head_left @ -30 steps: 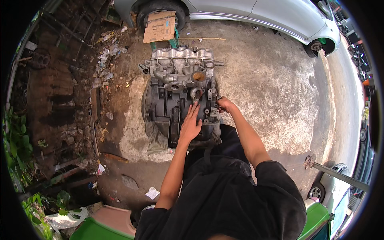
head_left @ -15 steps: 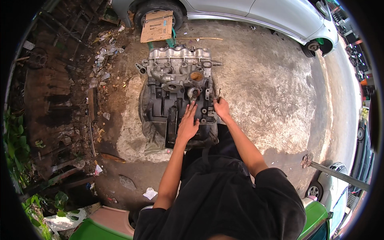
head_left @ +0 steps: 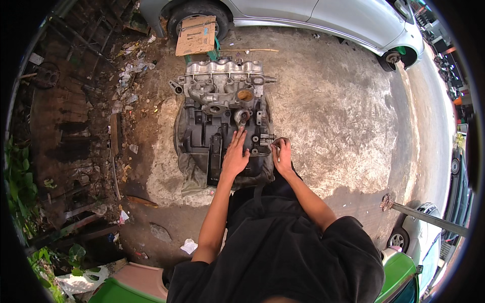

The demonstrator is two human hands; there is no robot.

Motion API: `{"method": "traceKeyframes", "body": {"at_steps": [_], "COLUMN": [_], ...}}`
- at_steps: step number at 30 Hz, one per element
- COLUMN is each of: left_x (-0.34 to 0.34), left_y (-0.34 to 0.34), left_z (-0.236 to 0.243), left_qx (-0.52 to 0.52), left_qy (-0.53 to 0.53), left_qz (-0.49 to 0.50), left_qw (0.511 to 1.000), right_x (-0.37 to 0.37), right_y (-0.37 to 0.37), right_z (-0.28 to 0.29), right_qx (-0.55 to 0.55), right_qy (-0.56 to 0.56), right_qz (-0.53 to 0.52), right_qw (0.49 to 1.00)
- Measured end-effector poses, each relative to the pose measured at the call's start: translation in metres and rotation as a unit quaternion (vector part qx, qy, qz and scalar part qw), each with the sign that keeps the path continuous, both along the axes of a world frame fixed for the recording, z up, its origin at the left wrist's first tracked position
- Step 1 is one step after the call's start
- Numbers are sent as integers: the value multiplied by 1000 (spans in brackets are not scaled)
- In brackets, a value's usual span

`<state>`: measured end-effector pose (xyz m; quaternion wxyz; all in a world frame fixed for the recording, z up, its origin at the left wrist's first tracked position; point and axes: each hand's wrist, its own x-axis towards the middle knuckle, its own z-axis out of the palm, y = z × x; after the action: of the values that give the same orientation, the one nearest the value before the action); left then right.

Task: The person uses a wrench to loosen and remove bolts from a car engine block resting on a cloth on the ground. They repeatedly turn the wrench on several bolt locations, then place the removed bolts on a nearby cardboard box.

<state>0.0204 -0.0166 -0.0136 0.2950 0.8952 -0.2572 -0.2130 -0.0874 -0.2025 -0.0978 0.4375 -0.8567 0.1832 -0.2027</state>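
On concrete floor [head_left: 333,101]: with engine [head_left: 199,134] beneath left hand [head_left: 236,155], laid flat as before; with right hand [head_left: 282,155] drawn back, fingers curled, cannot tell on what.

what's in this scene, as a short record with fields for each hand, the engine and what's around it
left hand: fingers extended, laid on the engine
right hand: fingers drawn together at the engine's right edge; whether they grip something is too small to tell
engine: in front of the person, silvery at the far end, dark nearer the hands
cloth: grey-green, showing at the engine's near left edge
cardboard: just beyond the engine
car: silver, beyond the cardboard
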Motion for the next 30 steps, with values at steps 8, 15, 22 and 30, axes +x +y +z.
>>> {"method": "traceKeyframes", "body": {"at_steps": [8, 15, 22, 30], "left_x": [0, -1, 0, 1], "left_y": [-1, -1, -1, 0], "left_z": [2, 4, 2, -1], "left_qx": [10, -2, 3, -7], "left_qy": [2, 19, 19, 15], "left_qz": [-4, 0, 1, 1], "left_qw": [1000, 1000, 1000, 1000], "right_x": [11, 24, 32, 48], "right_y": [-29, -44, -48, -62], "right_z": [-3, -4, -8, -20], "right_qx": [192, 422, 597, 484], "right_qy": [39, 1, -34, 113], "right_qz": [-80, -107, -180, -136], "right_qw": [977, 900, 781, 857]}}
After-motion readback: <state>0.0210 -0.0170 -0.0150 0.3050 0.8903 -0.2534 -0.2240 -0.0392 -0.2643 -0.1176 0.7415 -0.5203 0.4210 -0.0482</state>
